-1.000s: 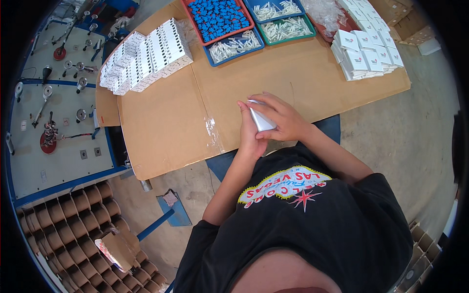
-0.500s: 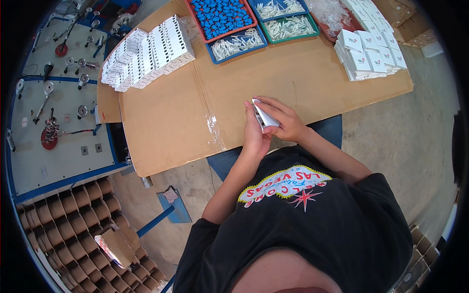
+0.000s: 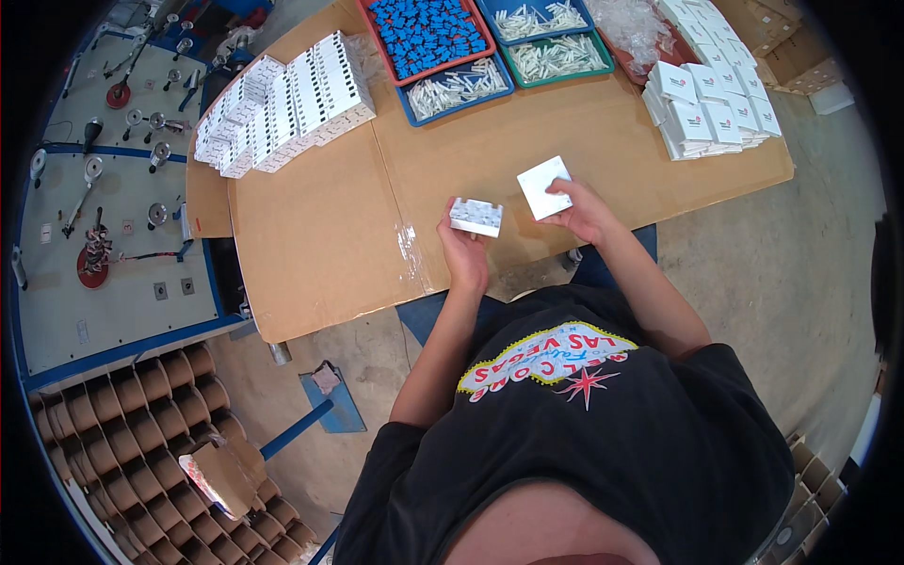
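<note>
In my left hand [image 3: 464, 262] is a small white box-shaped plastic part [image 3: 476, 217], its upper face grey and uneven, gripped by its lower side. My right hand [image 3: 586, 215] holds a flat white square plate [image 3: 542, 185], the thumb lying over its front and the other fingers behind. A gap separates the two pieces above the front edge of the cardboard-covered table [image 3: 499, 155]. Fine detail on the box-shaped part is too small to make out.
White switch-like boxes stand in rows [image 3: 292, 104] at the far left. A red tray of blue parts [image 3: 490, 47] and trays of white pins [image 3: 607, 66] line the back. White square plates [image 3: 716, 122] are stacked at the right, by a tray of clear plastic bags [image 3: 650, 71].
Both hands were together around the white piece. Now they are apart, the box-shaped part in the left and the square plate in the right, which has moved right and turned face up.
</note>
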